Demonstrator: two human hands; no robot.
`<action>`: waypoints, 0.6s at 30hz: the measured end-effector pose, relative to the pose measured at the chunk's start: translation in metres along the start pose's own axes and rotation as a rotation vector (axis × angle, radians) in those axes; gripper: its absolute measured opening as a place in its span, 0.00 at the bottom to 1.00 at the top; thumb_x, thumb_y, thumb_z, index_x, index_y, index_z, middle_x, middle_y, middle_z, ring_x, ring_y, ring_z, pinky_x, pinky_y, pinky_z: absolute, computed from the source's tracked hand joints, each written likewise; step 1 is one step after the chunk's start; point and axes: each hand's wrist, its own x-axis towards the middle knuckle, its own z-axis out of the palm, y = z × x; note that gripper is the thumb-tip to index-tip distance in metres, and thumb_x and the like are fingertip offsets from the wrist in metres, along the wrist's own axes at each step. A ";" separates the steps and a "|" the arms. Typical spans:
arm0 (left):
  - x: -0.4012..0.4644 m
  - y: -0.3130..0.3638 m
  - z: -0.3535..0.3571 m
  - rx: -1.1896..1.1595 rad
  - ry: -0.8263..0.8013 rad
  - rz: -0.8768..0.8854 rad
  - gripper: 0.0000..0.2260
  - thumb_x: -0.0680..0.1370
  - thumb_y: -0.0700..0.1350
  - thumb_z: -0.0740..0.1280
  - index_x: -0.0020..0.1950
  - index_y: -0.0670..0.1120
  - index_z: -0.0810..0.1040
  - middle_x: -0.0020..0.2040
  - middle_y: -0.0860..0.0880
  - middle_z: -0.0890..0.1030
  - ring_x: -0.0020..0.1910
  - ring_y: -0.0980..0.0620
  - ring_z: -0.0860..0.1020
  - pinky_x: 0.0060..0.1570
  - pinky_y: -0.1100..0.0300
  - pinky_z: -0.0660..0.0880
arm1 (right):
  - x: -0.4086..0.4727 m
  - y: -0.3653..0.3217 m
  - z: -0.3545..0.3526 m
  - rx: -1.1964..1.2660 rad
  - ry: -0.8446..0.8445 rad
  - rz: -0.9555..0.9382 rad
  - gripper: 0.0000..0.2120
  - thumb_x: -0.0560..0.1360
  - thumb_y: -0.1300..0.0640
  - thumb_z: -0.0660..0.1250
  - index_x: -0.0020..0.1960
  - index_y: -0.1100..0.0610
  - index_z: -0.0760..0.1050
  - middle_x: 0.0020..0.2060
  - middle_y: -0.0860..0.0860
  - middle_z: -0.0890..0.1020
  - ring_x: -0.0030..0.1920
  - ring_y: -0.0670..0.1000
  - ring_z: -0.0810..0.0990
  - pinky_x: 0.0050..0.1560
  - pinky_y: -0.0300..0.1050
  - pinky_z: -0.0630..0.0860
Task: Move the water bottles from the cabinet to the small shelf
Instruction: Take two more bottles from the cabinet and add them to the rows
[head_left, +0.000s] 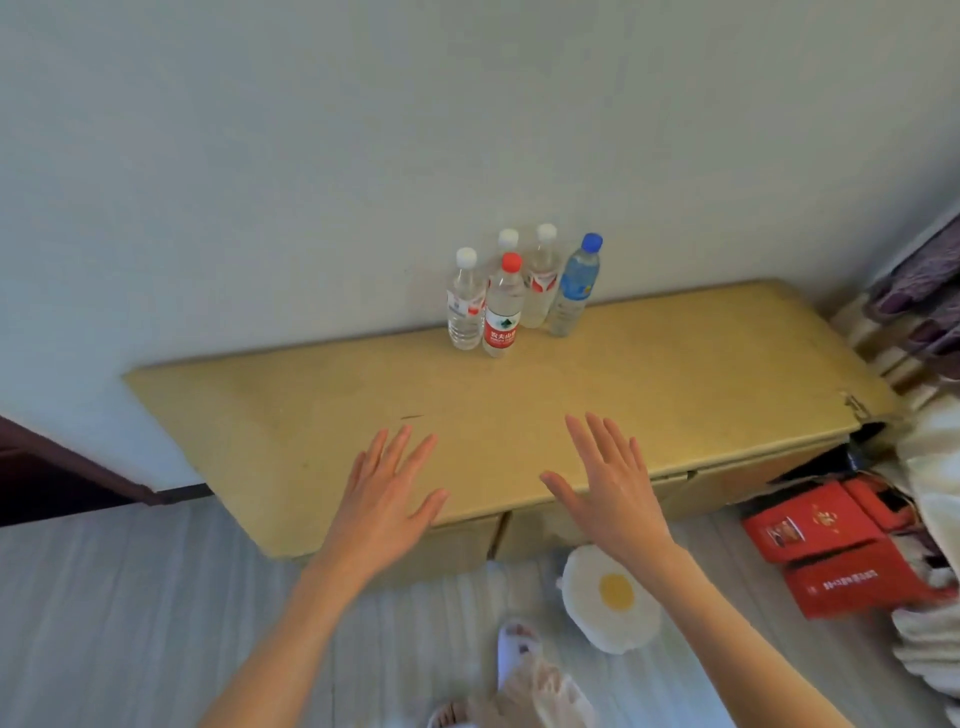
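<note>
Five water bottles (511, 293) stand clustered at the cabinet's (675, 374) back edge against the wall, well apart from both hands; left hand (384, 493) and right hand (608, 483) hover spread-fingered over its front edge.

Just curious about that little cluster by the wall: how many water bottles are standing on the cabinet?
5, clustered at the wall: red-capped bottle in front, white-capped bottle to its left, two white-capped ones behind, blue-capped bottle rightmost. More could hide behind them.
</note>
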 end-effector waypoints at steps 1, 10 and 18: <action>0.015 -0.002 0.002 -0.005 -0.009 -0.003 0.36 0.67 0.67 0.42 0.73 0.54 0.54 0.75 0.47 0.52 0.74 0.45 0.47 0.72 0.49 0.48 | 0.017 0.005 0.001 -0.002 -0.010 -0.001 0.33 0.74 0.40 0.58 0.73 0.52 0.52 0.73 0.56 0.57 0.74 0.57 0.52 0.71 0.57 0.49; 0.189 -0.004 -0.018 -0.057 0.001 -0.061 0.28 0.74 0.57 0.53 0.72 0.51 0.56 0.74 0.45 0.56 0.74 0.45 0.52 0.71 0.52 0.51 | 0.216 0.040 -0.020 0.160 0.000 -0.104 0.25 0.75 0.54 0.65 0.69 0.60 0.63 0.67 0.59 0.69 0.67 0.61 0.66 0.65 0.54 0.67; 0.334 -0.001 -0.035 -0.137 0.155 -0.073 0.24 0.75 0.38 0.64 0.70 0.45 0.62 0.71 0.41 0.64 0.69 0.41 0.62 0.68 0.53 0.59 | 0.384 0.028 -0.030 0.172 -0.075 -0.081 0.16 0.76 0.58 0.62 0.62 0.62 0.70 0.54 0.63 0.74 0.52 0.65 0.74 0.51 0.55 0.71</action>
